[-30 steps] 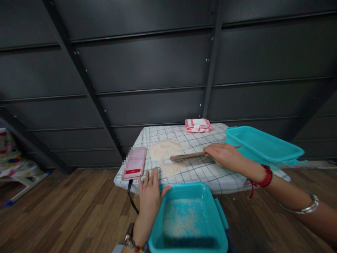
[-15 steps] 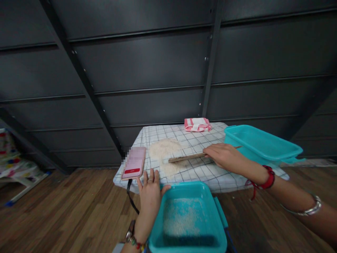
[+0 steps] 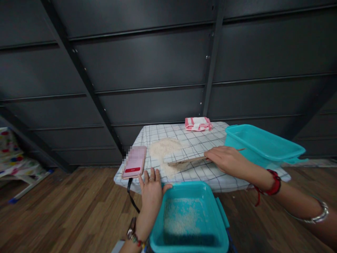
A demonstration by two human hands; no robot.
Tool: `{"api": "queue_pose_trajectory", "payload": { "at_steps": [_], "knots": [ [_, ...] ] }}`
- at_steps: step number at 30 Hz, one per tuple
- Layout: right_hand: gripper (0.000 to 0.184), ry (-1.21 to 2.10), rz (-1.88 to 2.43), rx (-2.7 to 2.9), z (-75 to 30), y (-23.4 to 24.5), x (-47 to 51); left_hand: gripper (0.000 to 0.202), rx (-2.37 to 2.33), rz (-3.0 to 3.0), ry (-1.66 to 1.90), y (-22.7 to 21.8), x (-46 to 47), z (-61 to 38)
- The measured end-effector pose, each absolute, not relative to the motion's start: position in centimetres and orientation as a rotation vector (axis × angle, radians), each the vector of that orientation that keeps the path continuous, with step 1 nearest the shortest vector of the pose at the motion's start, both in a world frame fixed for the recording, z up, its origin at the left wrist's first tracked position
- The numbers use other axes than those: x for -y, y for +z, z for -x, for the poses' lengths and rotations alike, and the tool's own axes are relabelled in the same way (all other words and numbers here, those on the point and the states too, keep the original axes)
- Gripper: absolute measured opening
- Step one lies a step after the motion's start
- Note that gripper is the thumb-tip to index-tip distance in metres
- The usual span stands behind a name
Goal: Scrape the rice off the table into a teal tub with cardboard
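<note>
My right hand [image 3: 226, 159] is closed on a flat wooden stick [image 3: 184, 162] that lies across the checked tablecloth [image 3: 202, 172], its far end in a pile of white rice [image 3: 164, 149]. My left hand [image 3: 151, 191] grips the left rim of a turquoise tub [image 3: 188, 218] held at the table's near edge; a thin layer of rice covers the tub's bottom. The fingers of that hand point up toward the table.
A pink phone [image 3: 134, 162] with a dark cable hanging from it lies on the table's left side. A second turquoise tub [image 3: 260, 144] stands at the right, and a pink-and-white folded pouch [image 3: 198, 124] at the back. Dark metal panels rise behind; wood flooring surrounds the table.
The stick's far end has slid nearer, dragging rice toward the table's near edge. My right hand has drawn back slightly. My left hand and the tub have hardly moved.
</note>
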State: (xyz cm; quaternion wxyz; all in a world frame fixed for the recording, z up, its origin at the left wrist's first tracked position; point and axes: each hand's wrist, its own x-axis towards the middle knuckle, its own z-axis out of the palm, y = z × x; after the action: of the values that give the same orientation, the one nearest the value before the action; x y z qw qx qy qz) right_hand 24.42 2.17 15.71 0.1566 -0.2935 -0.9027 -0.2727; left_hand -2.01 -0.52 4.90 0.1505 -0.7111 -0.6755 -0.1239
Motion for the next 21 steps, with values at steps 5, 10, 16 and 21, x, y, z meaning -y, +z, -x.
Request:
{"api": "queue_pose_trajectory", "payload": {
  "at_steps": [5,10,16,21],
  "knots": [
    [0.019,-0.76,0.796,2.58,-24.6,16.1,-1.0,0.062,1.941,2.036,-0.321,5.1,0.6,1.9],
    [0.023,-0.771,0.784,2.588,-25.0,16.1,-0.1,0.064,1.93,2.027,-0.283,5.0,0.6,2.0],
    [0.025,-0.665,0.831,2.623,-25.5,16.2,1.5,0.055,1.887,2.02,-0.291,4.4,0.5,2.3],
    [0.029,-0.563,0.955,2.643,-25.7,16.2,3.4,0.047,1.918,2.004,-0.276,4.7,0.5,2.1]
  ]
}}
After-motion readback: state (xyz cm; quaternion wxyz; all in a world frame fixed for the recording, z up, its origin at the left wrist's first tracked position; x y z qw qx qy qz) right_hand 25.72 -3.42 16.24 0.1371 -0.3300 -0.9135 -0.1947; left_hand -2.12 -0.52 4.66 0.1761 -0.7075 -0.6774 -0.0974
